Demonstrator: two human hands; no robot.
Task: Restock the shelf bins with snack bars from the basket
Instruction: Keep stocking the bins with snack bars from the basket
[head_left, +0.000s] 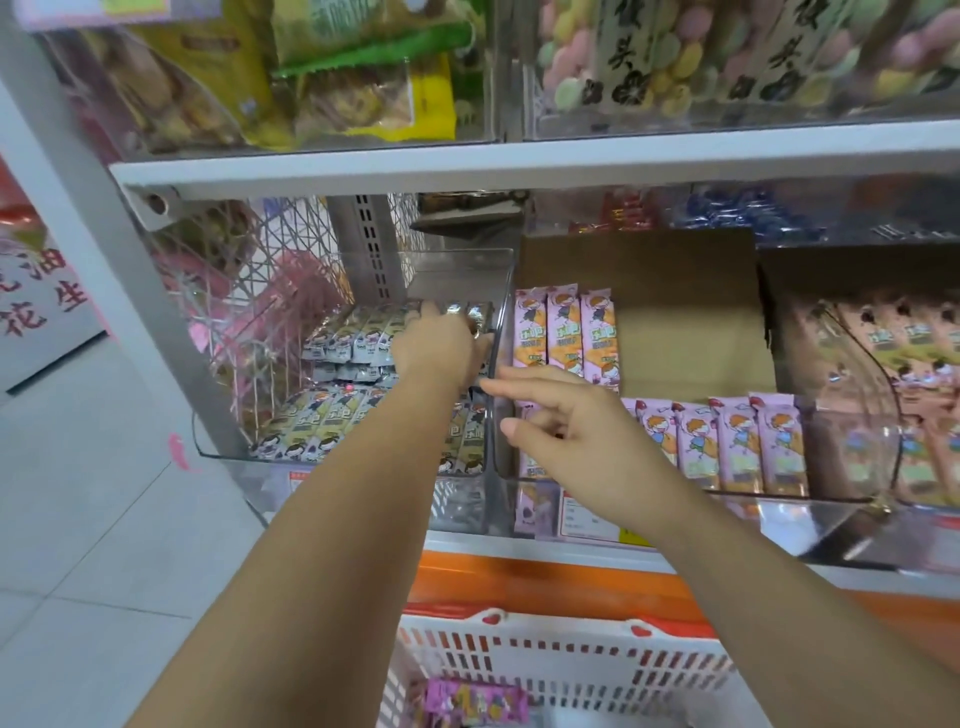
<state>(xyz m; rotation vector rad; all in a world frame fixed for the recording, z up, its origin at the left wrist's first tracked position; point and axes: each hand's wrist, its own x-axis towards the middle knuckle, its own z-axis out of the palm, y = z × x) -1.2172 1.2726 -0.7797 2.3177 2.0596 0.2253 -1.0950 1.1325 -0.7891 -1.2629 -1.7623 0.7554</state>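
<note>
My left hand (439, 340) reaches deep into the left clear bin (218, 452) and presses on the back row of grey-green snack bars (363, 332), its fingers hidden among them. My right hand (566, 415) hovers at the clear divider (501, 364) between the bins, fingers loosely spread, holding nothing. The middle bin (831, 499) holds pink and orange bars (727, 447) in two rows. A white slotted basket (561, 670) sits below, with a pink packet (475, 706) in it.
A cardboard box (685, 322) stands behind the pink bars. Another clear bin with pink bars (924, 374) is at the right. The shelf above (519, 161) carries bins of bagged snacks. A wire mesh panel (270, 291) closes the left side. Tiled floor lies at the left.
</note>
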